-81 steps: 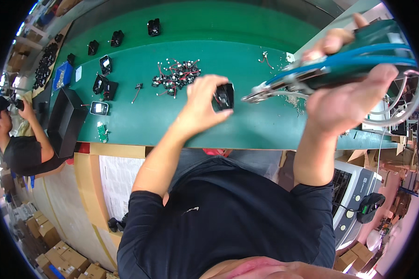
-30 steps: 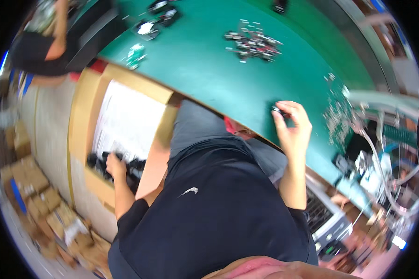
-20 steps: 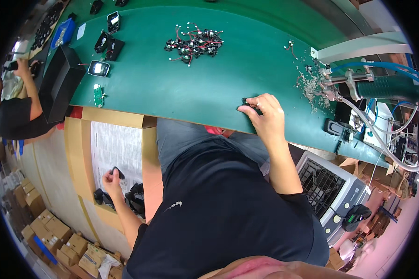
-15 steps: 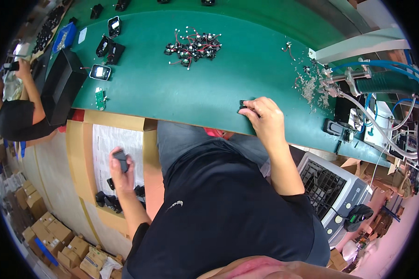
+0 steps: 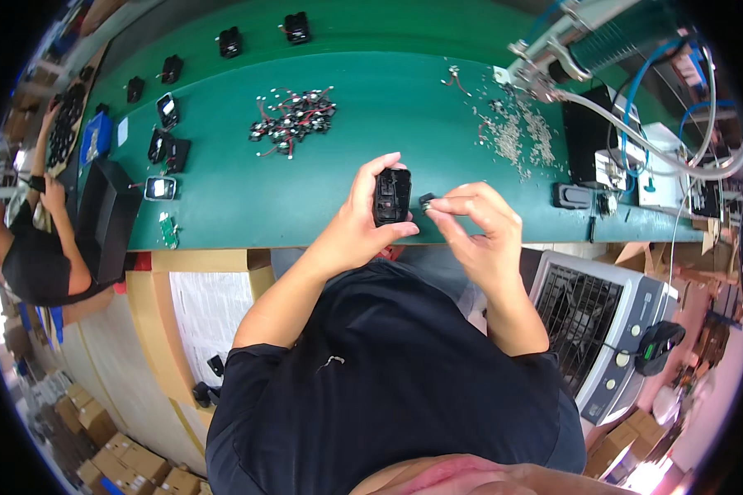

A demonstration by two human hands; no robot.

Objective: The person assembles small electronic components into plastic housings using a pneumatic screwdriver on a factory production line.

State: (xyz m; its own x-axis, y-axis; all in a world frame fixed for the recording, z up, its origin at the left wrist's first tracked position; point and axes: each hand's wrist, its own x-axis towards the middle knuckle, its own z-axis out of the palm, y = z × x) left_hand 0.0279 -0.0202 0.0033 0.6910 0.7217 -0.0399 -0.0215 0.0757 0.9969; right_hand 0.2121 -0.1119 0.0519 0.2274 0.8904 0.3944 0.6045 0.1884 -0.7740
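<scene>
My left hand (image 5: 357, 216) is wrapped round a black plastic housing shell (image 5: 393, 196), its hollow side facing up, above the front edge of the green table. Just to its right, my right hand (image 5: 480, 229) pinches a small black part (image 5: 427, 200) between thumb and fingers, apart from the shell. Farther back lies a pile of small black parts with red wires (image 5: 295, 120). At the left stand several black housings, one with a pale window (image 5: 160, 188), and a green circuit board (image 5: 168, 230).
Small whitish bits (image 5: 516, 136) are scattered at the right, below a metal clamp fixture with hoses (image 5: 545, 73). A black bin (image 5: 109, 216) and a blue bin (image 5: 97, 136) stand left, near a co-worker (image 5: 48, 247). An open cardboard box (image 5: 147, 318) and an air cooler (image 5: 576, 318) flank me.
My left hand has come up from over the cardboard box to the table edge, bringing the black shell beside my right hand. The right hand keeps its pinch. The view has shifted.
</scene>
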